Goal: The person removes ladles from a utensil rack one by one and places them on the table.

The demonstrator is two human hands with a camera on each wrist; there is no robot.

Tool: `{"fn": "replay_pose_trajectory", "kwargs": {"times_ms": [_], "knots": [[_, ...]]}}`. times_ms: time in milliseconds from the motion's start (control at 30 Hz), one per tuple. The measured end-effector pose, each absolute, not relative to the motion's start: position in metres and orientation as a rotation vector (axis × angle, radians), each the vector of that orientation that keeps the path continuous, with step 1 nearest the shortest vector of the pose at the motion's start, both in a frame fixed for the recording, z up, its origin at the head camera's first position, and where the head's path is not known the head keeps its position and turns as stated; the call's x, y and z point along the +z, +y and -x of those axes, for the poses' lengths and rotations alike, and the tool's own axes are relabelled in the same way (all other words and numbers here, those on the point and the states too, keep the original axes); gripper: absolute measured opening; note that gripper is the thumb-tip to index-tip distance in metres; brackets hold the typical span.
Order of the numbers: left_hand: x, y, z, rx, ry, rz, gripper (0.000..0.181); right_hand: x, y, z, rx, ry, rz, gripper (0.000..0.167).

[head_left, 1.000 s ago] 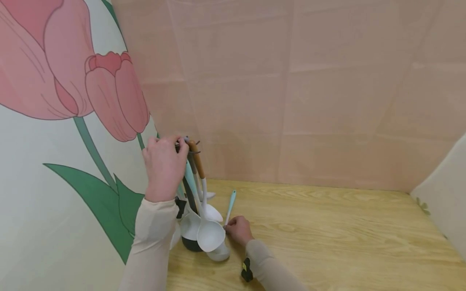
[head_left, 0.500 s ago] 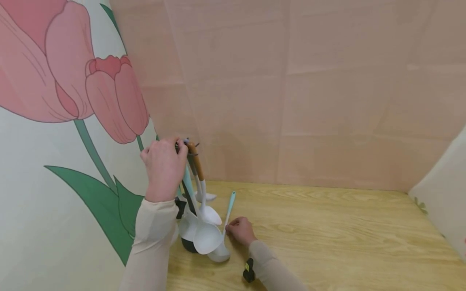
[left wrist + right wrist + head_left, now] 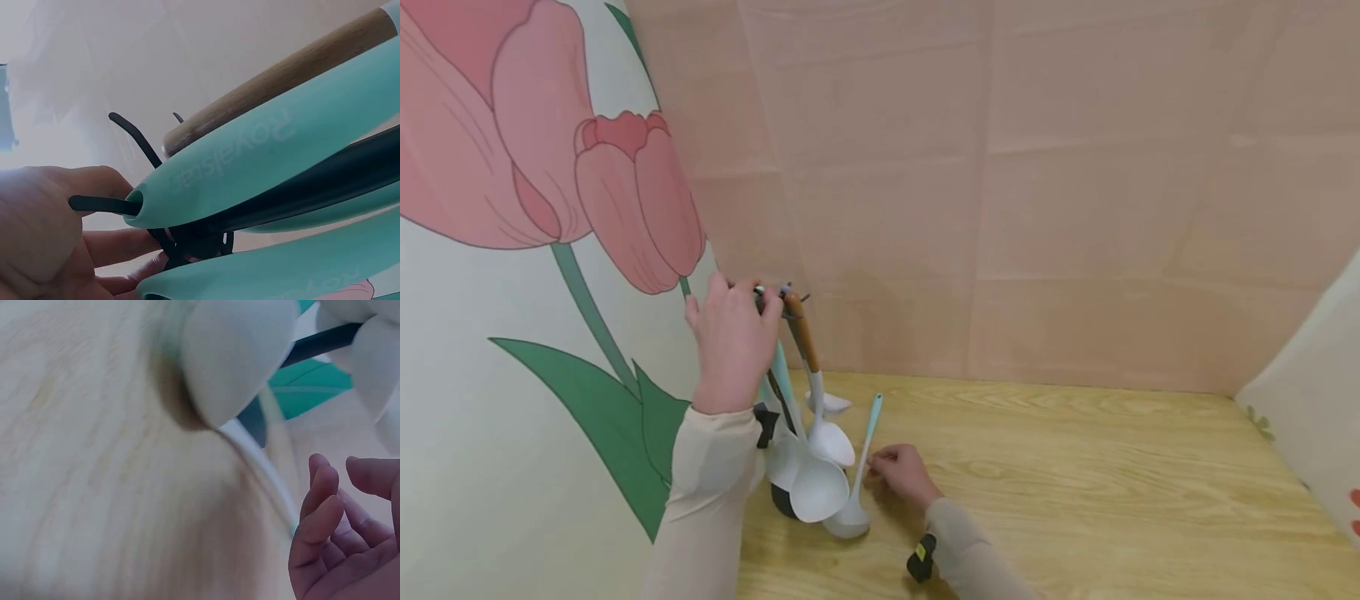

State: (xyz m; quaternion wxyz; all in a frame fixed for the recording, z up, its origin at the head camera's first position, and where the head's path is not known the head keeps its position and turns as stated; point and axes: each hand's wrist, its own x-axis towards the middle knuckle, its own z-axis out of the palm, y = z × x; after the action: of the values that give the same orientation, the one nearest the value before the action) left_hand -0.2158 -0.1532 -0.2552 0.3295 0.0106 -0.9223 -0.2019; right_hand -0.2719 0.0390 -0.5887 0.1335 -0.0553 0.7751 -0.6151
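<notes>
In the head view my left hand is at the top of a dark hooked utensil rack, its fingers curled about the hub. Turquoise handles and a wooden handle hang from the hooks in the left wrist view. Below, a white ladle hangs in front of other pale utensil heads. Another ladle with a turquoise handle end lies on the table, right of the rack's dark base. Beside its handle is my right hand, fingers loosely bent, thumb apart, nothing between them in the right wrist view.
The wood-grain table extends to the right. A wall with a tulip print stands close on the left, a pinkish wall covering at the back. A pale, patterned panel borders the right side.
The hanging ladle and its neighbours have swung left around the rack, and my left hand has shifted slightly left. My right hand has drawn a little away from the lying ladle's handle.
</notes>
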Motion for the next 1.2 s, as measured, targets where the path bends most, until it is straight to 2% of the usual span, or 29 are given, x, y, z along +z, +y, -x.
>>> {"fn": "replay_pose_trajectory", "kwargs": {"times_ms": [300,800,1200], "knots": [[-0.253,-0.153,0.214,-0.502,-2.428,-0.022,0.03,-0.559,0.041,0.261,-1.842,2.206,0.188,0.029],[-0.255,-0.154,0.215,-0.501,-2.377,-0.002,0.027,-0.514,0.036,0.243,-1.769,2.471,0.501,0.019],[-0.255,-0.155,0.216,-0.514,-2.35,0.003,0.026,-0.486,0.019,0.233,-1.723,2.542,0.62,0.03]]}}
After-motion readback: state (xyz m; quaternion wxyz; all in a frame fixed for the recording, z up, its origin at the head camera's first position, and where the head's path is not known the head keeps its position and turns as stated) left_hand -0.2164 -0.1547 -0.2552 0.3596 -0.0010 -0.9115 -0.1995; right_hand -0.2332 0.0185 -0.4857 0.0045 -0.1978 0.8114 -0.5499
